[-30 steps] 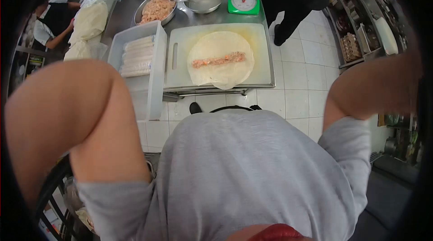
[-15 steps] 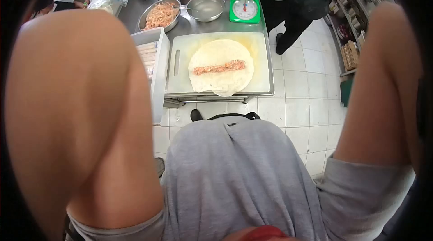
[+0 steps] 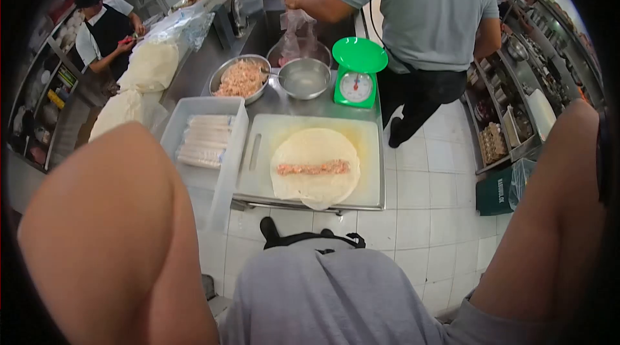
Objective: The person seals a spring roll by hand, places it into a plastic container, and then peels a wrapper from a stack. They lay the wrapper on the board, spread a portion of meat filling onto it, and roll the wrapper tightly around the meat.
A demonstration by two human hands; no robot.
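Observation:
Both of my forearms are raised beside the camera, so neither hand shows; only my bent left arm (image 3: 123, 235) and right arm (image 3: 542, 229) are in sight. In front of me a round pale wrapper sheet (image 3: 310, 193) lies on a white cutting board (image 3: 368, 183). Across its middle runs a strip of pinkish minced filling (image 3: 314, 167). To the left, a translucent plastic bin (image 3: 242, 135) holds several pale rolls (image 3: 206, 135). Behind the board stand a bowl of minced filling (image 3: 240, 79), a metal bowl of liquid (image 3: 303, 80) and a green kitchen scale (image 3: 356, 80).
A person in a grey shirt (image 3: 426, 16) stands beyond the scale, one hand lifting a plastic bag (image 3: 298, 25) over the sink. Another person in a black apron (image 3: 110, 35) is at the far left. Shelves (image 3: 497, 106) and a green bin (image 3: 494, 193) line the right.
The camera has tipped upward, so the board and bowls sit lower and more of the kitchen shows. The grey-shirted person's hand has come up with a plastic bag. The wrapper and filling look unchanged.

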